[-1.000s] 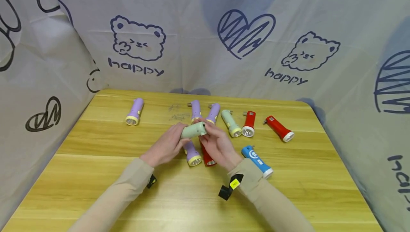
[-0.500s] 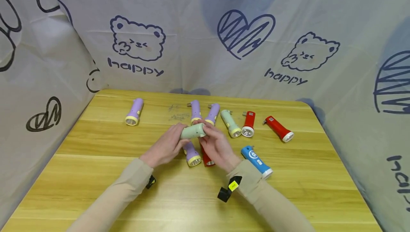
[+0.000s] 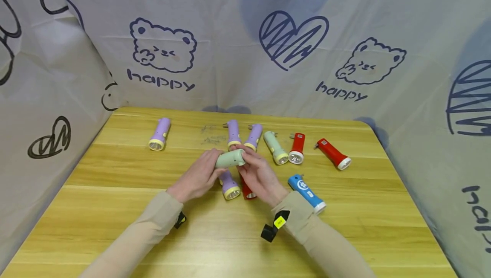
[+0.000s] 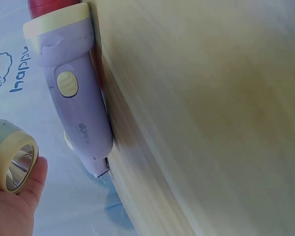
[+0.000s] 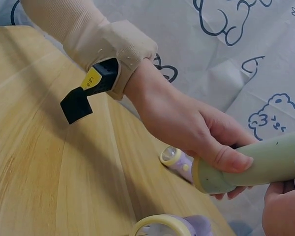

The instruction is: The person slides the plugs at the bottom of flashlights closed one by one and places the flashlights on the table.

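A pale green flashlight [image 3: 230, 159] is held above the table between both hands. My left hand [image 3: 197, 178] grips its yellow-rimmed head end, thumb along the near side in the right wrist view. At the tail end, my right hand [image 3: 262, 180] pinches with its fingertips; its palm is turned partly up. Seen from the left wrist, the flashlight's lens [image 4: 22, 167] faces the camera. Beneath the hands lie a purple flashlight [image 3: 230, 186] and a red flashlight [image 3: 248, 188], both partly covered.
More flashlights lie on the wooden table [image 3: 115, 209]: a purple one [image 3: 160, 134] at far left, two purple behind the hands, a green one [image 3: 275, 146], two red ones [image 3: 333, 153] at right, and a blue one [image 3: 307, 192] by the right wrist. A printed cloth [image 3: 230, 56] surrounds the table.
The green flashlight's tail has dipped and turned slightly, and the dark spot at its tail end no longer shows. Both hands otherwise stay in nearly the same place.
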`<state>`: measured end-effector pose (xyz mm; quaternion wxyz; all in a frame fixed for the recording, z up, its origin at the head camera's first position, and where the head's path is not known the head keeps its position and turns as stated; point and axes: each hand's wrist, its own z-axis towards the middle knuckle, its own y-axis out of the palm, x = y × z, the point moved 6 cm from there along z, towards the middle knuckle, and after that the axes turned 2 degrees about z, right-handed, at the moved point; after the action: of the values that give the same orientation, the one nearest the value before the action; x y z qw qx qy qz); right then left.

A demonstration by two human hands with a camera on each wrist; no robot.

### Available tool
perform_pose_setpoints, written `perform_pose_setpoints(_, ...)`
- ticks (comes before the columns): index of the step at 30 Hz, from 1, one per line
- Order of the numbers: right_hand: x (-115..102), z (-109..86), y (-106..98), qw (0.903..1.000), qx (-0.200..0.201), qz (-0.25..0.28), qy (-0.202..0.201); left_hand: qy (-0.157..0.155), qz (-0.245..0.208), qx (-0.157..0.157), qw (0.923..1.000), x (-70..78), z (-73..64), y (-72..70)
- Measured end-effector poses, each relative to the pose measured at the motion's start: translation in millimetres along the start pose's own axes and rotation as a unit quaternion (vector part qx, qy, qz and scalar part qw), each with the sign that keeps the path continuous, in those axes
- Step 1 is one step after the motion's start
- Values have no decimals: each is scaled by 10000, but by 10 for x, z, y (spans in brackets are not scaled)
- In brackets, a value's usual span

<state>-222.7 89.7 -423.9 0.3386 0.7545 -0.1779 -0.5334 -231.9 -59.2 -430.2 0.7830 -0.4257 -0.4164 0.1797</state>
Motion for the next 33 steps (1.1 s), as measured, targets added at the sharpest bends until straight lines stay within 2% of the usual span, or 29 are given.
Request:
perform_pose_setpoints(16,-17,10,-51,9996,163,213,41,-125,10,-174,9998,45,46,-48)
perform_pose_setpoints(26,-41,43,-87,9992,350,160,-68,-63,-334,-540,9980,36,53,-12)
perform_pose_setpoints(33,-76,53,-73,9997,207,69,-68,-112,-457,-732,9962,40,68,-44)
